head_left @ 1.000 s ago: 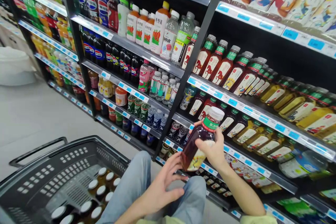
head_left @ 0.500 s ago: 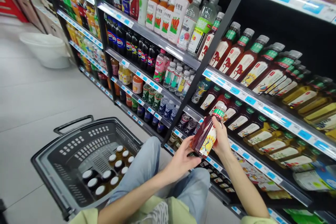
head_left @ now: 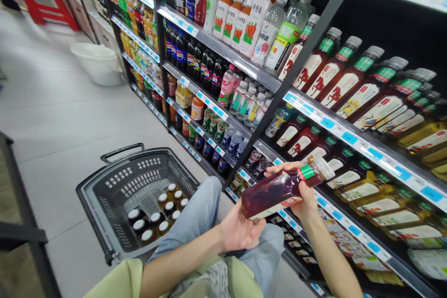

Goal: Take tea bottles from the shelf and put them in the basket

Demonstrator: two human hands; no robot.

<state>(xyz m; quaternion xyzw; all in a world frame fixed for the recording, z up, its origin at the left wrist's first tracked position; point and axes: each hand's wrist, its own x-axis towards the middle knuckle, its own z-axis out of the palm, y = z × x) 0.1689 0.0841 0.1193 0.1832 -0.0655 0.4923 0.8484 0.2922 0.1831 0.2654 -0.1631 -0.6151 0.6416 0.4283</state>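
A bottle of dark red drink point(head_left: 268, 191) with a clear cap and a green neck band lies tilted above my knees, its cap end up and to the right. My right hand point(head_left: 307, 198) is wrapped around its neck end, thumb on the near side and fingers behind. At the bottle's base is my left hand point(head_left: 240, 228), palm up and fingers curled under it, supporting that end. The pale label faces mostly downward. Similar bottles point(head_left: 335, 86) stand in a row on the shelf to the right.
A grey shopping basket point(head_left: 104, 195) on the floor to my left holds several white-capped bottles point(head_left: 146, 236). Drink shelves point(head_left: 223, 67) run along the front and right. Farther off are a white tub point(head_left: 98, 63) and a red stool point(head_left: 45, 2).
The bottle has been turned from steeply upright to nearly lying, its label rolled downward and its cap swung right. Both hands stay on it. The view has shifted left.
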